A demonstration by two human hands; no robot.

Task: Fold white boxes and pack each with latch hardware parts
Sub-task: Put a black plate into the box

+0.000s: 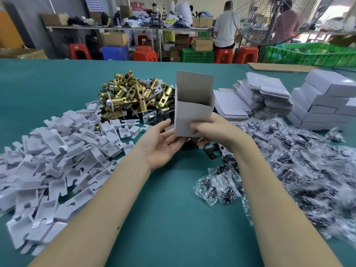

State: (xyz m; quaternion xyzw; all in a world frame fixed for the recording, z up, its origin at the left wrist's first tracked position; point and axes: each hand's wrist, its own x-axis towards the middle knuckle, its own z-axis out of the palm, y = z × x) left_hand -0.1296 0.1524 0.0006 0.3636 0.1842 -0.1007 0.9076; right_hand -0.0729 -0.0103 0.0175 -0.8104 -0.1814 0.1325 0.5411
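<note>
Bare forearms reaching forward over teal felt tabletop, meeting at a small upright white cardboard box held above the work surface, top flap standing up and mouth open toward the far side. Right hand curled round the lower right corner of the box, fingers wrapped across its front face, likely steadying it while the bottom gets closed. Left hand palm up, fingers fairly straight and spread, fingertips touching the box's lower left edge and underside, seemingly pressing or supporting the bottom flaps rather than clasping. Box thus between both hands, slightly above and beyond them, bottom end nearest the palms. Supplies fanned within reach, probably for quick picking: heap of white folded card inserts at left, pile of brass-coloured metal latch bolts straight ahead just behind the box, stacks of flat white box blanks ahead to the right, clear plastic bags of black screws spread at right, finished closed white boxes stacked far right. Black metal plate lying on the felt just beneath the right wrist. Box apparently empty as yet, though interior not fully visible.
</note>
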